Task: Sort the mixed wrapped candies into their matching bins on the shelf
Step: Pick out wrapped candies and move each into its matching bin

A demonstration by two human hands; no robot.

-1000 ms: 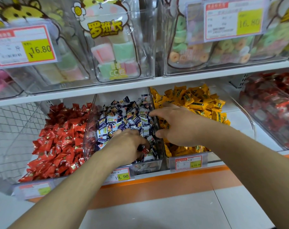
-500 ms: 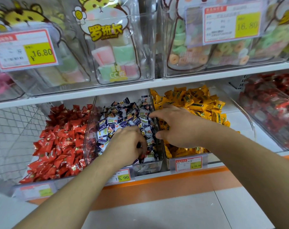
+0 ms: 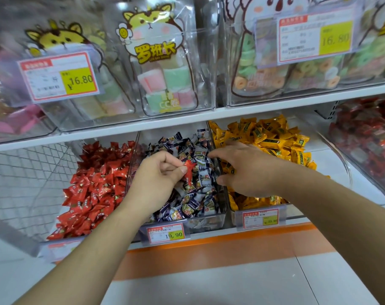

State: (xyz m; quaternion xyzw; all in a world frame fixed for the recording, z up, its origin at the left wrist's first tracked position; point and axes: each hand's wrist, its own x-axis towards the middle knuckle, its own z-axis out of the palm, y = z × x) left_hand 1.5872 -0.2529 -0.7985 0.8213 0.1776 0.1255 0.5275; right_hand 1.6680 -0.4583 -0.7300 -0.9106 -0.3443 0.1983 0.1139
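red bin (image 3: 130,172): left of the left grip, clear wall, heaped with red wrapped candies (image 3: 92,186); judged the home for the held piece.
left hand (image 3: 158,175): fingers curled, thumb and forefinger pinching one red candy (image 3: 188,170) just above the blue-and-white pile.
red candy: held at the grip's right edge, hanging from the thumb tip, over the middle bin, not yet in the red bin.
handling: likely very light, small hard core in crinkly foil; wrapper looks slick and its ends are floppy. Pinch on the body, not the twisted tail, or it may swing or slip.
middle bin (image 3: 209,219): under both grips, full of blue-and-white candies (image 3: 198,194); any other strays in it, cannot tell.
right hand (image 3: 246,170): right of the left grip, fingers spread and slack, holding nothing visible; fingertips at the divider between middle and yellow bins, palm over the yellow side.
yellow bin (image 3: 261,216): below and right of the right grip, filled with yellow candies (image 3: 275,139).
next move, judged: short carry leftward over the bin wall, release low so the light piece does not bounce out.
risk: loose neighbours snag on the wrapper tail and lift out too.
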